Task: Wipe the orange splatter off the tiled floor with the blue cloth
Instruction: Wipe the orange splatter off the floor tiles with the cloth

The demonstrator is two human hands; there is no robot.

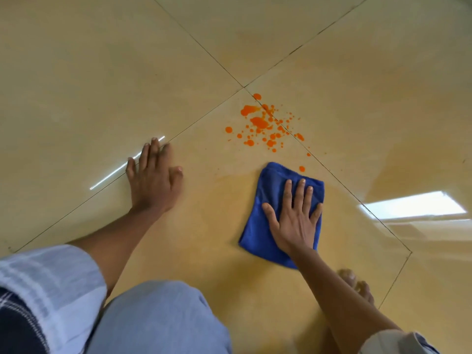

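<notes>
An orange splatter (265, 123) of blobs and small drops lies on the glossy beige tiled floor (102, 72), just below where the grout lines cross. A folded blue cloth (270, 190) lies flat on the floor just below the splatter, its top edge beside one stray orange drop (302, 169). My right hand (293, 215) presses flat on the cloth with fingers straight and spread. My left hand (153, 180) rests flat on the bare floor to the left, fingers spread, apart from both cloth and splatter.
My knee in light blue trousers (158, 320) fills the bottom middle. A bare foot (357, 284) rests on the floor at the lower right, behind my right forearm. Bright window reflections (413, 206) glare on the tiles at right.
</notes>
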